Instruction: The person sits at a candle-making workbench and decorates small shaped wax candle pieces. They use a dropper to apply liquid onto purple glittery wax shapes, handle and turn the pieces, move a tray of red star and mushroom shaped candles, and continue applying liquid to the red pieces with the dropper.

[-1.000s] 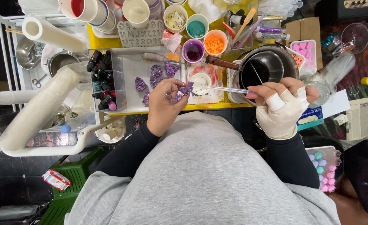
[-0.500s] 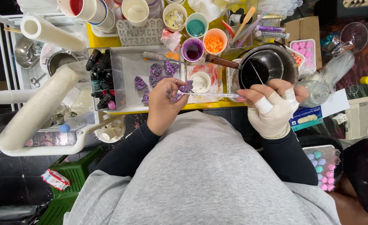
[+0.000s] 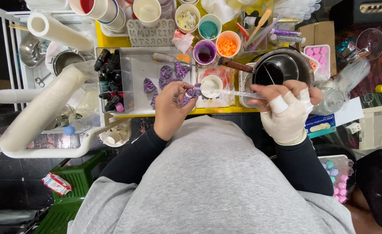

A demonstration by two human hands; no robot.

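Note:
My left hand (image 3: pixel 172 107) pinches a small purple glittery heart piece (image 3: pixel 194 92) over the front of a white tray (image 3: pixel 137 69). My right hand (image 3: pixel 286 112), wrapped in a white bandage-like glove, grips a thin clear dropper (image 3: pixel 234 93) laid level, its tip touching the purple piece. Several more purple glittery pieces (image 3: pixel 167 77) lie on the tray. Beside the piece stands a small white cup (image 3: pixel 211 86). A dark metal pot (image 3: pixel 279 69) with a wooden handle sits just beyond my right hand.
Paper cups (image 3: pixel 205 52) of purple, teal and orange stuff stand at the back. Small dark bottles (image 3: pixel 108 82) fill a clear box at the left. A pink heart mould (image 3: pixel 316 55), a white letter mould (image 3: pixel 152 32) and paper rolls (image 3: pixel 39 112) crowd the yellow table (image 3: pixel 108 41).
My right hand drew left then edged back right with the dropper, whose tip stays at the purple piece. My left hand holds still.

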